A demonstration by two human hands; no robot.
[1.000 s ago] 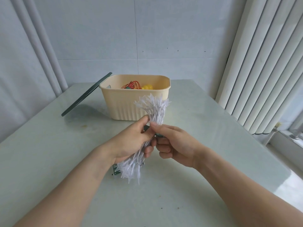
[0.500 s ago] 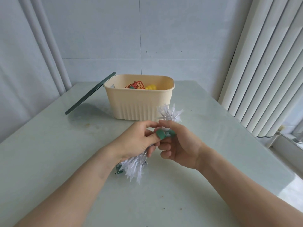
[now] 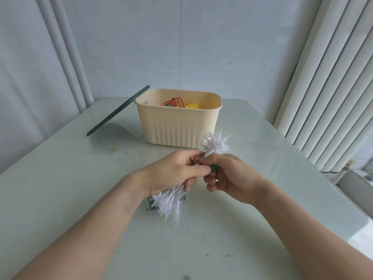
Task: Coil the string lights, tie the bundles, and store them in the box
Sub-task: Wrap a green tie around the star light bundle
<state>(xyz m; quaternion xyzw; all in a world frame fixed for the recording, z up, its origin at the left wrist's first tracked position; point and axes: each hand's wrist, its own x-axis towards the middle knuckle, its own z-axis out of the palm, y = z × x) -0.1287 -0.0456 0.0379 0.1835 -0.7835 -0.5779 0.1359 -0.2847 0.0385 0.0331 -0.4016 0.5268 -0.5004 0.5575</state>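
A coiled bundle of white string lights (image 3: 215, 143) is held above the table in front of the cream box (image 3: 179, 126). My left hand (image 3: 175, 172) grips the bundle's middle, with its lower end (image 3: 169, 205) and a small green plug part sticking out below. My right hand (image 3: 226, 176) pinches a green tie (image 3: 213, 168) at the bundle's middle, touching my left thumb. The box stands open at the table's back and holds a red wire coil (image 3: 173, 102) and a yellow object (image 3: 191, 106).
A dark green lid (image 3: 119, 111) leans against the box's left side. The pale table (image 3: 80, 178) runs out to the left and front. White vertical blinds (image 3: 333, 98) hang along the right, and a curtain hangs at the left.
The bundle has tilted so its top end leans right and sits lower. My right hand moved from under the bundle to pinching the green tie at its middle.
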